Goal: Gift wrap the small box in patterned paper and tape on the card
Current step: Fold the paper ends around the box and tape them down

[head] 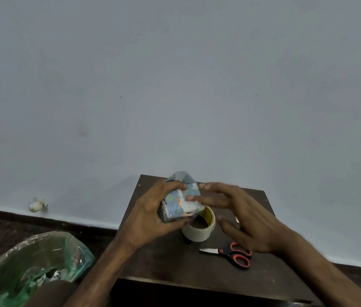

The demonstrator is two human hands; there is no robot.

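Lower centre of frame: your left hand [150, 214] grips the box [180, 199], mostly wrapped. Right hand [237, 214], fingers straight, presses what may be an end flap. Next: tape [199, 227], just below.

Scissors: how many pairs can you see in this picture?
1. The red-and-black-handled metal scissors lie on the dark wooden table near the right hand. Another could hide behind the left hand gripping the patterned-paper-wrapped small box.
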